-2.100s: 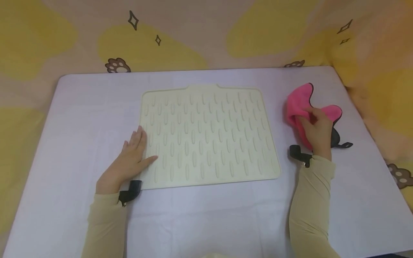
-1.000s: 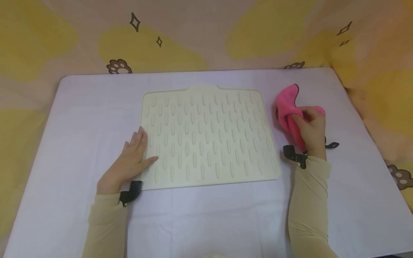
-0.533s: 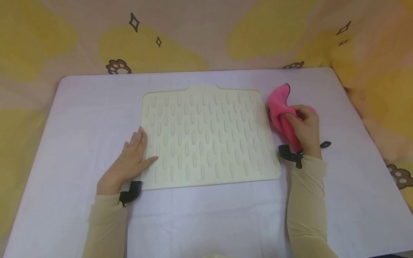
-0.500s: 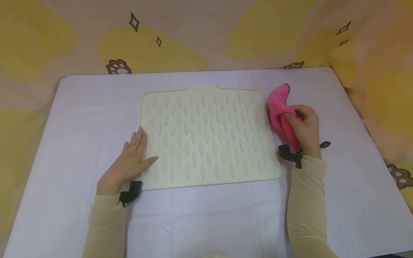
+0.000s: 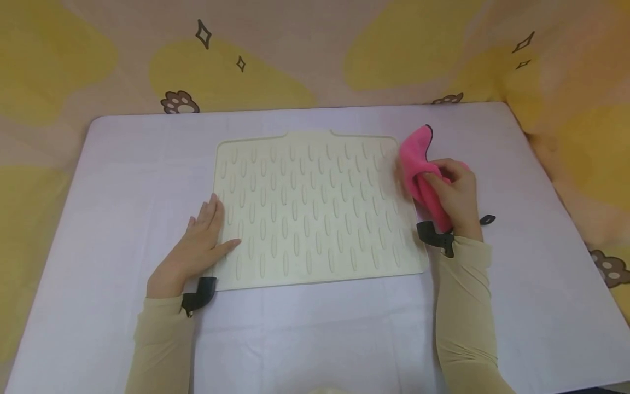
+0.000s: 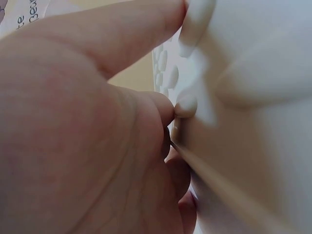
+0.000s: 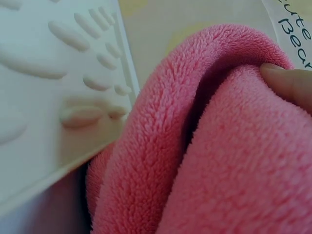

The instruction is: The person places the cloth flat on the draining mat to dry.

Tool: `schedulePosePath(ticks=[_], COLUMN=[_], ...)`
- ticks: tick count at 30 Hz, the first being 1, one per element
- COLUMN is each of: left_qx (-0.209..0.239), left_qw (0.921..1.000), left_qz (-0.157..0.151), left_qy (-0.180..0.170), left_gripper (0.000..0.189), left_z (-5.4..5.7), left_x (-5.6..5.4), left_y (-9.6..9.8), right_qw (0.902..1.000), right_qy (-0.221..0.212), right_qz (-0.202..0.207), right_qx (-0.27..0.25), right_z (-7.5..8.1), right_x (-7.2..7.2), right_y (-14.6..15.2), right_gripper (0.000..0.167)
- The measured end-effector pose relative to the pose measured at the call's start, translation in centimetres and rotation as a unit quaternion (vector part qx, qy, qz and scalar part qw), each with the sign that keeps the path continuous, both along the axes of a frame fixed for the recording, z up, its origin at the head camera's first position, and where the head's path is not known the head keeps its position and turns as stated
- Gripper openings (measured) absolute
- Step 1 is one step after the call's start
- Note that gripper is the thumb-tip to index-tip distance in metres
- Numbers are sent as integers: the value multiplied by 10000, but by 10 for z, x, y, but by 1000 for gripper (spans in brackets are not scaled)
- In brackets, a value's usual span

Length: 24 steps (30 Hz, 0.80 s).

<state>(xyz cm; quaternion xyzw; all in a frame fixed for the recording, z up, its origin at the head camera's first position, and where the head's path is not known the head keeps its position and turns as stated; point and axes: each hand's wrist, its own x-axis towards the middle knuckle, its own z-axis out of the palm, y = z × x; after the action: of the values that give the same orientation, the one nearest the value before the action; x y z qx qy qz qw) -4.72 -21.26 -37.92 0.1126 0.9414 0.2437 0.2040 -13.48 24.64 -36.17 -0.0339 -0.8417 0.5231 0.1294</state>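
A cream mat (image 5: 315, 219) with rows of raised oval bumps lies flat in the middle of the table. My left hand (image 5: 194, 246) rests on its left edge, fingers straight and thumb spread over the surface; the left wrist view shows the palm and bumps (image 6: 170, 75) up close. With my right hand (image 5: 458, 200) I pinch a pink fluffy cleaning cloth (image 5: 415, 150), which is bunched up and has dark edging. The cloth overlaps the mat's right edge. In the right wrist view its plush folds (image 7: 146, 126) hide most of the fingers.
A white cloth covers the table (image 5: 315, 339). From beneath my right wrist pokes a black hanging loop (image 5: 487, 219). Behind and to the right, a yellow and pink patterned fabric (image 5: 266, 54) borders the table. Small black cameras (image 5: 199, 295) sit on both wrists.
My right hand has carried the pink cloth leftward, from the bare table at the right to the mat's right edge. The left hand and the mat have stayed in place.
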Motion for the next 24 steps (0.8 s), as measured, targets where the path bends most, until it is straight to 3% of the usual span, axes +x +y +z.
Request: schedulePosePath(ticks=[9, 24], left_qx=[-35, 19], left_qw=[10000, 10000], left_qz=[24, 30], left_qy=[-81, -28], left_gripper=[88, 88], left_z=[0, 0], left_x=[0, 1], left_y=[1, 0], right_qw=[9991, 9962], right_qy=[-22, 22], right_qz=[417, 783], right_qx=[56, 390], right_z=[10, 3], right_x=[5, 4], right_y=[-15, -27], right_gripper=[22, 18])
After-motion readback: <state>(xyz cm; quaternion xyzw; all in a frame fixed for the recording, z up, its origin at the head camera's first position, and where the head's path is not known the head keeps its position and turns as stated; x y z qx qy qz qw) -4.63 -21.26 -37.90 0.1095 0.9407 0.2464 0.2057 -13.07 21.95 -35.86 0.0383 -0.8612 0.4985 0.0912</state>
